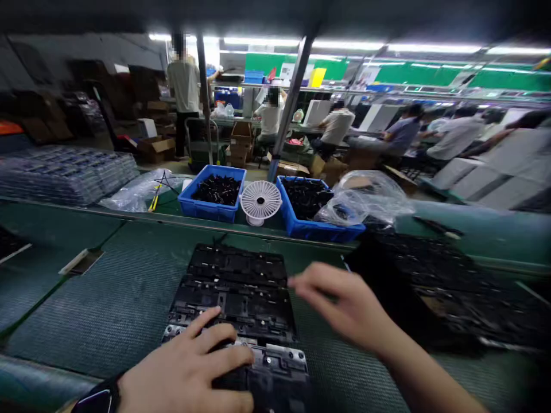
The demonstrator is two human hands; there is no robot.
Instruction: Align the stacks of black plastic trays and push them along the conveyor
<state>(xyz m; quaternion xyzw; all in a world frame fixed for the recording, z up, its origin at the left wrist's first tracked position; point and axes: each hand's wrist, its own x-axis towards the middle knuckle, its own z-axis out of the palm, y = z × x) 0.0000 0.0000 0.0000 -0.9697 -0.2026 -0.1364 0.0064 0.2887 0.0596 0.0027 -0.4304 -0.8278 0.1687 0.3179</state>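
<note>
A black panel [236, 267] with moulded slots and small metal bits lies at the back of a row of three on the green belt. In front of it is a similar middle panel [258, 310], and nearest me a third panel [279, 376] with silvery strips along its edge. My left hand [193, 367] rests spread across the nearest panel, its index fingertip reaching the middle one. At the right edge of the panels my right hand [344, 304] is pinched, slightly blurred; whatever its fingertips hold is too small to make out.
Beyond the belt [129, 275] stand a blue bin [210, 212] and another blue bin [318, 229] of small black parts, with a white fan [260, 201] between. Stacked black panels [451, 281] lie right, clear trays [64, 172] left. People work in the background.
</note>
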